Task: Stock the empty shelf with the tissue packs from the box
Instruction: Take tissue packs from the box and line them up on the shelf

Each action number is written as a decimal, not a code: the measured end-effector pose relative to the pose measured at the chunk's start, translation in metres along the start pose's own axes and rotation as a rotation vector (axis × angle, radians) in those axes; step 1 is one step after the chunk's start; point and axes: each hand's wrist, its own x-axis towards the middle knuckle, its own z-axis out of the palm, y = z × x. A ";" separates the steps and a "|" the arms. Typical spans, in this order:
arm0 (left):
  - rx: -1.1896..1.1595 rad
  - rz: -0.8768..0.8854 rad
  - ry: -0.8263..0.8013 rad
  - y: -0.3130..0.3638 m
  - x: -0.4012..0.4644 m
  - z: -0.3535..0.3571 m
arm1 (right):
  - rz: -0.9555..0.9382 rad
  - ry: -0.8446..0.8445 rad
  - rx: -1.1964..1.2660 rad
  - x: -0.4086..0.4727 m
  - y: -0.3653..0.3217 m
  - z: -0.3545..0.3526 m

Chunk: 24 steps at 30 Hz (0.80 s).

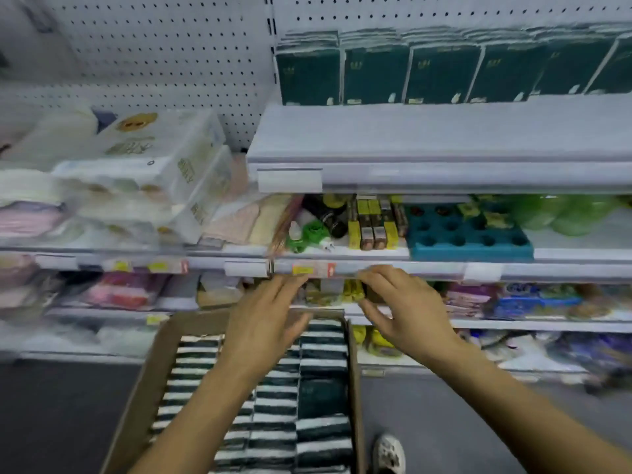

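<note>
Head view: the box (pixel 150 381) stood on the floor below the shelf (pixel 427 138), tightly filled with dark green packs (pixel 321 398) set on edge. A row of like packs already stood at the shelf's back. Left hand (pixel 263 323) and right hand (pixel 407 309) hovered over the box's far end, fingers spread, grasping nothing. Judged light, soft and film-slick, the packs are best pinched across their narrow sides.

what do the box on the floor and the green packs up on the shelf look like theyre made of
Box: brown corrugated cardboard by the look, matte, with thin raw-edged walls.
Green packs: probably tissue in thin plastic film; a faint sheen on the dark green fronts suggests film, though blur leaves it open.
</note>
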 end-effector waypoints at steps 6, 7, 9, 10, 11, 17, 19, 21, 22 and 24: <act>0.011 -0.319 -0.443 -0.024 -0.075 0.053 | 0.205 -0.407 0.060 -0.045 -0.035 0.074; -0.044 -0.358 -0.475 -0.027 -0.086 0.065 | 0.230 -0.474 0.084 -0.050 -0.036 0.086; -0.140 -0.415 -0.533 -0.032 -0.103 0.089 | 0.245 -0.564 0.105 -0.058 -0.033 0.111; -0.181 -0.444 -0.560 -0.034 -0.111 0.101 | 0.237 -0.600 0.104 -0.061 -0.031 0.124; -0.229 -0.487 -0.595 -0.037 -0.117 0.115 | 0.225 -0.636 0.099 -0.063 -0.028 0.137; -0.465 -0.777 -0.685 -0.049 -0.144 0.197 | 0.156 -0.665 0.035 -0.072 -0.013 0.206; -0.509 -0.868 -0.715 -0.047 -0.151 0.221 | 0.140 -0.666 -0.015 -0.075 -0.010 0.225; -0.615 -0.992 -0.717 -0.042 -0.156 0.241 | 0.139 -0.646 -0.071 -0.077 -0.008 0.239; -0.680 -1.044 -0.707 -0.040 -0.156 0.250 | 0.136 -0.629 -0.098 -0.078 -0.007 0.244; -0.773 -1.113 -0.681 -0.036 -0.157 0.263 | 0.125 -0.612 -0.149 -0.079 -0.007 0.253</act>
